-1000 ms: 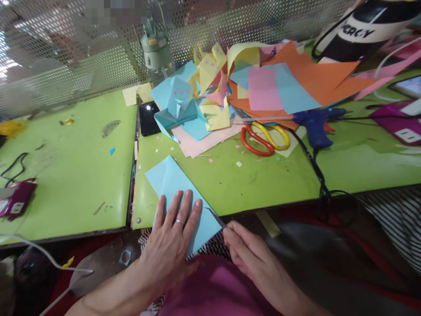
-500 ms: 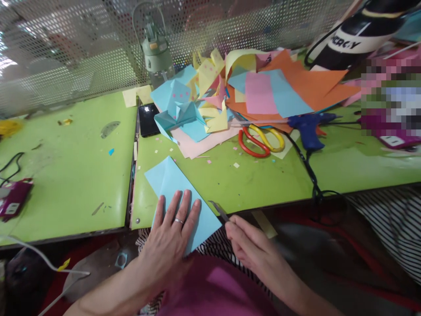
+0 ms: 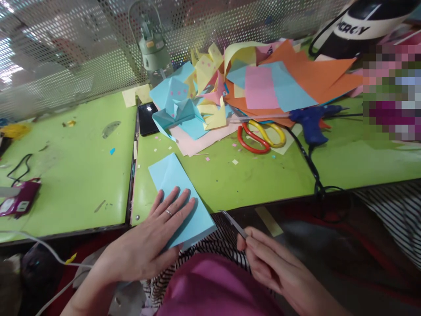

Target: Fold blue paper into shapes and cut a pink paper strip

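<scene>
My left hand [image 3: 169, 224] lies on a folded light blue paper [image 3: 171, 175] with its fingers spread, pressing it to the green table near the front edge. The paper's lower end sticks out past that edge, over my lap. To the right of the paper, my right hand [image 3: 268, 252] is closed around a thin knife [image 3: 234, 224] with a slim, pointed metal blade. Its tip points up and left, near the table edge and apart from the paper. My fingers hide the handle.
Behind the paper are folded blue paper shapes [image 3: 177, 112], orange sheets [image 3: 315, 74], scissors [image 3: 253, 138] with red and yellow handles, and a blue glue gun [image 3: 311, 125] with a dark cord. A phone [image 3: 147, 118] and a green-lidded bottle [image 3: 153, 55] stand by the mesh partition [image 3: 82, 52].
My right hand has drawn the knife down and right, away from the paper's edge. My left hand has turned and slid slightly left, and the paper has rotated a little.
</scene>
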`<action>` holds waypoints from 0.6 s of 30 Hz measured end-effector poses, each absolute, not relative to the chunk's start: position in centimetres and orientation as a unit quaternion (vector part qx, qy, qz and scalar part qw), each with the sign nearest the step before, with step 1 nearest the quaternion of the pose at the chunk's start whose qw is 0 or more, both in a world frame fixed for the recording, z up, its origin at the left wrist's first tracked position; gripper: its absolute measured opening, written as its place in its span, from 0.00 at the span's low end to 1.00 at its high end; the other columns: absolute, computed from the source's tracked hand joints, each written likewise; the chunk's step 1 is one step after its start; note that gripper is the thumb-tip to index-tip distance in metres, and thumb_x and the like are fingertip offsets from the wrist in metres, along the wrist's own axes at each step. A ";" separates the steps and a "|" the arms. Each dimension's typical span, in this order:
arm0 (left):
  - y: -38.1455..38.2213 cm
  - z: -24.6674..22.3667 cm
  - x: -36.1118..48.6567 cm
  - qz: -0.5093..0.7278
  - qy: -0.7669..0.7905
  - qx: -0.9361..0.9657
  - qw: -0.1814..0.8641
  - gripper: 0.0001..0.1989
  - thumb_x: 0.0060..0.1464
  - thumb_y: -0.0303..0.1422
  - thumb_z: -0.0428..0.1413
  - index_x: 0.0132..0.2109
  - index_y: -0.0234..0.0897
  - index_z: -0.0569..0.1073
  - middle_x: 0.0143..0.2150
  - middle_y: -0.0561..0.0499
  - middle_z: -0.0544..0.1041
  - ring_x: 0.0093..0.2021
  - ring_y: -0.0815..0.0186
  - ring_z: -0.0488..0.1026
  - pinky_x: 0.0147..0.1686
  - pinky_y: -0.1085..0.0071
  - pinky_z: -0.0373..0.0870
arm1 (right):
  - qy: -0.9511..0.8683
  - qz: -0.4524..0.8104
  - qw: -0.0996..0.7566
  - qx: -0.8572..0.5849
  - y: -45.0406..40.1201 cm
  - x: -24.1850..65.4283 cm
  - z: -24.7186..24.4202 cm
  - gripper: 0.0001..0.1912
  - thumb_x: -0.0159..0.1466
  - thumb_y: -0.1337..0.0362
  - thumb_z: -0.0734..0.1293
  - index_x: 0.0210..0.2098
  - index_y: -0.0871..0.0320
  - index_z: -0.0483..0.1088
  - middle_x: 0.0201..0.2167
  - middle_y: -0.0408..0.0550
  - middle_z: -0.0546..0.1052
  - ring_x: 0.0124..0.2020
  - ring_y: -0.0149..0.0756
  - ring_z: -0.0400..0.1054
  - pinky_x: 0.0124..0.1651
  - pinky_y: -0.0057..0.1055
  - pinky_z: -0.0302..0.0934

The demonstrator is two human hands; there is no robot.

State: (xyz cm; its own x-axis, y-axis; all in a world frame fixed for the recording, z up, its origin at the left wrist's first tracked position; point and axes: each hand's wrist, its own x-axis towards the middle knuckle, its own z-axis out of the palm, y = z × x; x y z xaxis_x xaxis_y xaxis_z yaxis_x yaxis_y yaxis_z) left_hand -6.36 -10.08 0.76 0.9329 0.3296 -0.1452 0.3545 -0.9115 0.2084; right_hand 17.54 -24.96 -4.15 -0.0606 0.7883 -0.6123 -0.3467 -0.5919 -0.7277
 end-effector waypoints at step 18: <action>-10.7 0.7 -6.2 -0.051 0.179 0.978 0.094 0.33 0.67 0.31 0.40 0.73 0.37 0.34 0.74 0.47 0.42 0.74 0.56 0.38 0.69 0.48 0.47 | -0.177 0.723 0.402 -0.533 -23.6 15.1 -3.9 0.23 0.65 0.42 0.60 0.27 0.55 0.60 0.12 0.31 0.58 0.08 0.19 0.46 0.13 0.21 0.37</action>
